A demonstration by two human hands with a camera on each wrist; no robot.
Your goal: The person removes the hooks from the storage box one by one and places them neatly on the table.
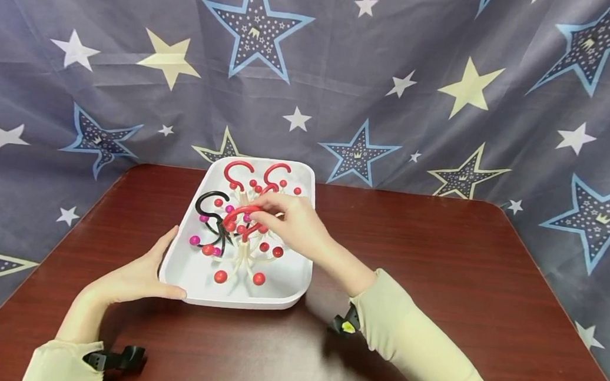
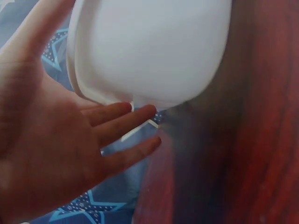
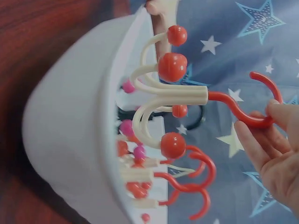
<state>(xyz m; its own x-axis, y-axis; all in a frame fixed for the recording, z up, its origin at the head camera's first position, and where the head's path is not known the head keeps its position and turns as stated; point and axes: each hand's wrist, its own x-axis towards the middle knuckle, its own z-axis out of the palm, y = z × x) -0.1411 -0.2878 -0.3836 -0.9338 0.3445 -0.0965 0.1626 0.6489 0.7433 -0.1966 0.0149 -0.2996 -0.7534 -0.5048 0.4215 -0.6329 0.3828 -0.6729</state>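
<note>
My right hand pinches the red hook of a multi-claw hanger. The hanger has curved cream arms tipped with red balls. In the right wrist view this hanger stands out above the rim of the white tray, with fingertips and thumb on its hook. At the tray's front left corner is my left hand, thumb along the front rim and fingers by the left side. The left wrist view shows those fingers extended and spread beside the tray. Other red-hooked hangers lie in the tray's far part.
A black hanger with magenta balls lies at the tray's left side. The tray rests on a dark red-brown table. A grey curtain with stars hangs behind the table. Both wrists wear black straps.
</note>
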